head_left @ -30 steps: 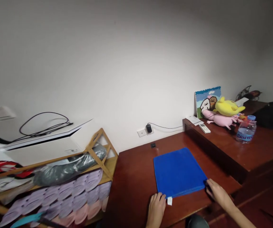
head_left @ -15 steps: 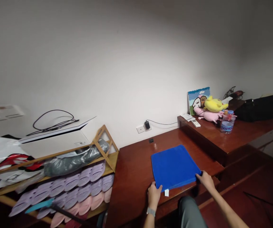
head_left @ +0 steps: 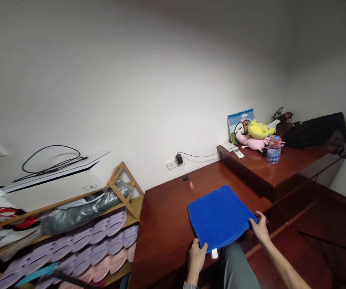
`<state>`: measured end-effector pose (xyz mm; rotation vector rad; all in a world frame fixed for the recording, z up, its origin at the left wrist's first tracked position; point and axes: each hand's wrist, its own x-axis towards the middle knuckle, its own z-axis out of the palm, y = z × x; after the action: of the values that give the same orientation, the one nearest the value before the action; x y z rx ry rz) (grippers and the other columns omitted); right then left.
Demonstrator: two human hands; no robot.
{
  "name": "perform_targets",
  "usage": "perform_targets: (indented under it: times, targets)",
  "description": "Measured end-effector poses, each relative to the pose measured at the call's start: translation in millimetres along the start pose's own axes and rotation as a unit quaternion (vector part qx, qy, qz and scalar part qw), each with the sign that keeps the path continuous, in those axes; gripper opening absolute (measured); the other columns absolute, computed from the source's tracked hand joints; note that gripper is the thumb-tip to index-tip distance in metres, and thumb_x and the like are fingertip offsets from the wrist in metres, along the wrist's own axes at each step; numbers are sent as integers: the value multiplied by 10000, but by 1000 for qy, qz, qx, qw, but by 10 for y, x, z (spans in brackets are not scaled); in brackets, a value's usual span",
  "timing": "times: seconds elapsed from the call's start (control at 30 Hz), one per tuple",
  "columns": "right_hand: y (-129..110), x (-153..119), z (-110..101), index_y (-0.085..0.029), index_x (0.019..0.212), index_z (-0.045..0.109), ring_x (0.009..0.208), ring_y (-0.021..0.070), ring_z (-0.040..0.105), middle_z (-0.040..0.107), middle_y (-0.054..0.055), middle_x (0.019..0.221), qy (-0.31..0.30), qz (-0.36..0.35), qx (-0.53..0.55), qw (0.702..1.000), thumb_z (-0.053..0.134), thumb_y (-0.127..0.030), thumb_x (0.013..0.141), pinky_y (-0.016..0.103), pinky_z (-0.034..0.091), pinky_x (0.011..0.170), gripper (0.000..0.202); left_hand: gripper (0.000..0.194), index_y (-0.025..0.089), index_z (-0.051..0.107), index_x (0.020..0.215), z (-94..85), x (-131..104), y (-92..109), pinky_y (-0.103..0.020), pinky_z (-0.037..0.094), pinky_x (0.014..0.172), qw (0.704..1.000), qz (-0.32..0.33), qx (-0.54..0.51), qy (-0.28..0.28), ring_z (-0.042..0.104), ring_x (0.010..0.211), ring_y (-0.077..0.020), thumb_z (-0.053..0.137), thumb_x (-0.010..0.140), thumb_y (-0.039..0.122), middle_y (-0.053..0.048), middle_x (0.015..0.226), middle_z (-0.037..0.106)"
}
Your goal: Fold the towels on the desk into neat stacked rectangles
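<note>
A folded blue towel (head_left: 221, 216) lies over the front part of the brown wooden desk (head_left: 163, 216), its near edge close to my knee. A small white tag (head_left: 214, 253) hangs from that near edge. My left hand (head_left: 197, 253) pinches the near left corner, thumb on top. At the near right corner my right hand (head_left: 260, 228) grips the towel between thumb and fingers. The fingers beneath the towel are hidden.
On the raised desk section at right stand a water bottle (head_left: 273, 150), plush toys (head_left: 252, 142), a remote (head_left: 238, 153) and a black bag (head_left: 317, 132). A plugged-in adapter (head_left: 179, 159) sits on the wall. Lilac slippers (head_left: 99, 230) fill the rack at left.
The view has turned right, so the surroundings shift left. Both hands keep hold of the towel, whose near edge has come slightly closer to me.
</note>
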<state>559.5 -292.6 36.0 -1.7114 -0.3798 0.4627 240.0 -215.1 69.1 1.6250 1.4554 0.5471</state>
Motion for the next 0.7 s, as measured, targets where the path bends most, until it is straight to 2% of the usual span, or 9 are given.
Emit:
perform_targets:
  times: [0.03,0.1,0.2,0.3,0.4,0.47,0.57,0.7]
  targets:
    - [-45,-63,-3,-235,1103,667,846,250,714,735,57,999,-7,-33,-11,999,586,-508,730,388,587,812,469,268,220,595,933,80,-52,-23,-316,566,780,996,5,-90,-2,763,945,-259,706,836,444,-124,1010,790]
    - [-173,-249,26,-256,1056,702,951,260,704,723,67,1072,-57,-116,-61,990,496,-494,812,417,554,942,398,489,236,529,935,247,-150,-33,-353,598,732,968,4,-249,17,769,921,-296,789,721,591,-134,964,786]
    - [-400,-687,132,-268,946,752,1049,258,690,697,76,1093,-172,-211,-123,954,423,-408,890,399,524,1008,362,675,253,455,1000,444,-283,95,-391,620,737,941,21,-334,50,778,866,-304,822,644,694,-121,902,785]
    - [-573,-1165,201,-282,1128,759,1219,270,645,667,79,1252,-254,-236,-153,926,509,-384,891,387,492,1080,360,715,246,437,1165,510,-404,340,-408,614,849,941,75,-330,25,782,928,-297,789,725,686,-137,968,795]
    - [-676,-1457,143,-297,1293,711,1348,308,565,623,91,1381,-291,-235,-162,913,652,-385,817,416,441,1149,487,731,236,424,1291,470,-523,554,-406,595,920,946,109,-305,-9,779,981,-299,753,797,663,-141,1001,795]
    - [-732,-1525,41,-297,1308,706,1328,306,580,634,95,1365,-302,-230,-156,912,681,-342,784,414,444,1144,527,718,228,420,1329,430,-611,646,-415,593,932,943,119,-309,-43,775,998,-306,733,833,642,-150,1013,795]
    - [-844,-1529,-172,-295,1227,753,1219,283,647,681,86,1258,-305,-204,-144,919,651,-291,784,384,492,1081,454,700,212,442,1369,402,-769,733,-418,592,941,942,139,-294,-87,764,1030,-308,712,866,618,-157,1033,792]
    - [-1016,-1478,-598,-288,1123,806,1144,272,678,714,88,1205,-293,-193,-109,930,619,-364,848,371,515,1039,341,614,217,509,1400,461,-987,774,-369,586,932,958,184,-200,-91,762,979,-269,609,942,614,-112,991,794]
